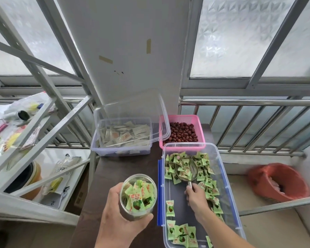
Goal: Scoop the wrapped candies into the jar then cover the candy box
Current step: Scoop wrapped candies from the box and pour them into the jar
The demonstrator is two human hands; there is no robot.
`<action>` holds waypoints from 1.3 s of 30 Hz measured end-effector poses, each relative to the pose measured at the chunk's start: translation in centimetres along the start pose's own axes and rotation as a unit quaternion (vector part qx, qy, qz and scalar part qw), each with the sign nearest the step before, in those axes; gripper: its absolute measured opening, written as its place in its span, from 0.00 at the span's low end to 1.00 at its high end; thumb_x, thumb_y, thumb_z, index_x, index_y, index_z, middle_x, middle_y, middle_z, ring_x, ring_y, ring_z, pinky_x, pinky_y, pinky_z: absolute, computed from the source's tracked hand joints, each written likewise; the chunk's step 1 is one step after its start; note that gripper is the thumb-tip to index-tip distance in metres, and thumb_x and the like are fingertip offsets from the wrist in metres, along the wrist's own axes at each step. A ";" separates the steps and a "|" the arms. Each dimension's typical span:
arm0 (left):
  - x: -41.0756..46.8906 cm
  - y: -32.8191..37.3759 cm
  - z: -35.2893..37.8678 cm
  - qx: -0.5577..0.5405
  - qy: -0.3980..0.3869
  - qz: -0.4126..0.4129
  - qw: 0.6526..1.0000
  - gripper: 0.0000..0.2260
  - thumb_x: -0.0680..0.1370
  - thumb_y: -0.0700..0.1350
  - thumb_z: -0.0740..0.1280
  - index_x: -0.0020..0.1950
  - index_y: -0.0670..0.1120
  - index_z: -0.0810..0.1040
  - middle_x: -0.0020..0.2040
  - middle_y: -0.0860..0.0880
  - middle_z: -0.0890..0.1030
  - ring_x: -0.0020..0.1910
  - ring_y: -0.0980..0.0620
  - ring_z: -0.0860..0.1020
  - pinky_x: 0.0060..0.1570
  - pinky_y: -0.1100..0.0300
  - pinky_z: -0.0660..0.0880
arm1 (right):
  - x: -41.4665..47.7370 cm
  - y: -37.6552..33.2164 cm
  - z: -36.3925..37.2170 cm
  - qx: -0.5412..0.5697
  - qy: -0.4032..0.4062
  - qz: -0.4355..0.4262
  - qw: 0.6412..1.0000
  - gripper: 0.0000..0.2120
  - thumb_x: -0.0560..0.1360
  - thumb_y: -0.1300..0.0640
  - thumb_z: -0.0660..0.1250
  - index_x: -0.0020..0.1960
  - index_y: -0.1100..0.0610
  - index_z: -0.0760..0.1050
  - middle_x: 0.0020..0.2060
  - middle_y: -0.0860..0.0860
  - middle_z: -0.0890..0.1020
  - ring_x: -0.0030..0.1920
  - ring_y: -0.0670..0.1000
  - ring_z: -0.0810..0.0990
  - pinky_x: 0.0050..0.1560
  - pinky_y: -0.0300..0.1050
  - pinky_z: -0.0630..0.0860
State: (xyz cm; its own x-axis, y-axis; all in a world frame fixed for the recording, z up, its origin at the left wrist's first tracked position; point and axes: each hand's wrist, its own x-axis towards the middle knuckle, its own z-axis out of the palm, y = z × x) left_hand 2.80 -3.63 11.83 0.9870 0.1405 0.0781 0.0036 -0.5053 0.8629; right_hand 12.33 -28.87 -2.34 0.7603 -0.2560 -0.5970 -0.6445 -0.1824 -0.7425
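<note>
Dark tabletop; clear candy box, uncovered, at its right side, green wrapped candies scattered inside; open box of pale packets and pink basket of red fruit behind; jar, partly filled, just left of the candy box, left hand grip grasping it; metal scoop among the candies, right hand grip clenched on its handle.

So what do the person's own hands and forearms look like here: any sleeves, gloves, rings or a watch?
Both are bare. The left hand and right hand wear no gloves, and no rings show on the visible fingers. Each forearm is uncovered down to the bottom edge of the picture, with no sleeve cuff, watch or wristband in view. Fingernails look short and unpainted as far as can be seen.
</note>
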 end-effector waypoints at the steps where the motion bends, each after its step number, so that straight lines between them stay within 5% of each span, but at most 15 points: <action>1: 0.0 0.2 0.0 0.002 -0.003 -0.001 1.000 0.49 0.51 0.47 0.89 0.59 0.78 0.66 0.61 0.70 0.76 0.58 0.72 0.77 0.51 0.84 0.70 | -0.2 0.1 -0.1 0.010 -0.007 -0.001 1.000 0.14 0.84 0.58 0.58 0.42 0.59 0.74 0.33 0.54 0.75 0.33 0.53 0.71 0.34 0.49 0.68; 12: 1.7 0.5 1.2 0.005 -0.053 0.013 0.999 0.43 0.54 0.47 0.89 0.59 0.69 0.69 0.59 0.67 0.77 0.59 0.69 0.76 0.49 0.82 0.71 | -6.4 -1.8 -7.3 0.001 -0.062 -0.103 0.993 0.14 0.85 0.60 0.60 0.42 0.66 0.70 0.28 0.52 0.68 0.26 0.48 0.64 0.29 0.45 0.62; 18: 4.2 1.7 2.6 -0.004 -0.085 0.034 0.996 0.37 0.59 0.51 0.86 0.60 0.64 0.69 0.58 0.61 0.78 0.58 0.66 0.77 0.50 0.77 0.73 | -14.1 -8.1 -16.4 -0.082 -0.102 -0.170 0.977 0.08 0.82 0.69 0.62 0.50 0.71 0.79 0.27 0.52 0.70 0.23 0.44 0.62 0.22 0.32 0.58; 23: 6.3 3.3 3.8 0.010 -0.132 0.059 0.989 0.34 0.61 0.55 0.81 0.60 0.64 0.67 0.58 0.60 0.76 0.55 0.60 0.78 0.54 0.55 0.81 | -21.0 -16.7 -22.3 -0.209 -0.112 -0.185 0.954 0.09 0.80 0.70 0.64 0.51 0.71 0.82 0.26 0.55 0.76 0.21 0.42 0.67 0.22 0.28 0.63; 26: 6.9 4.2 4.9 0.003 -0.158 0.077 0.984 0.34 0.60 0.56 0.80 0.61 0.65 0.66 0.58 0.59 0.76 0.53 0.59 0.79 0.53 0.53 0.81 | -23.6 -22.1 -22.6 -0.361 -0.122 -0.193 0.904 0.10 0.82 0.62 0.65 0.46 0.64 0.83 0.28 0.54 0.81 0.24 0.44 0.71 0.27 0.34 0.68; 29: 7.0 4.7 6.3 -0.015 -0.181 0.079 0.980 0.35 0.60 0.57 0.79 0.62 0.64 0.67 0.59 0.60 0.75 0.54 0.59 0.79 0.55 0.52 0.80 | -24.4 -26.4 -19.5 -0.562 -0.103 -0.193 0.798 0.14 0.80 0.55 0.65 0.37 0.58 0.80 0.31 0.48 0.84 0.31 0.48 0.80 0.40 0.47 0.80; 32: 6.7 4.9 7.5 -0.037 -0.194 0.067 0.978 0.37 0.60 0.56 0.81 0.63 0.63 0.67 0.59 0.61 0.75 0.56 0.58 0.79 0.57 0.52 0.80 | -24.9 -28.5 -16.5 -0.665 -0.083 -0.200 0.715 0.13 0.78 0.56 0.62 0.39 0.60 0.78 0.36 0.55 0.85 0.33 0.49 0.78 0.46 0.55 0.81; 39: 6.3 4.4 8.6 -0.109 -0.188 0.019 0.976 0.38 0.60 0.52 0.82 0.65 0.63 0.70 0.58 0.60 0.79 0.58 0.60 0.79 0.59 0.51 0.81 | -27.4 -30.2 -16.7 -0.723 -0.044 -0.185 0.664 0.13 0.77 0.54 0.61 0.40 0.60 0.76 0.38 0.55 0.81 0.42 0.54 0.80 0.47 0.54 0.79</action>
State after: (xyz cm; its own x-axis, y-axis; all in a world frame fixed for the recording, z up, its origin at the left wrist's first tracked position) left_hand 10.45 -12.33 11.82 0.9752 -0.2172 -0.0417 -0.0273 -0.3054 0.9518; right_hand 9.61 -32.19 41.56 0.8494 0.1047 -0.5172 0.2319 -0.9545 0.1877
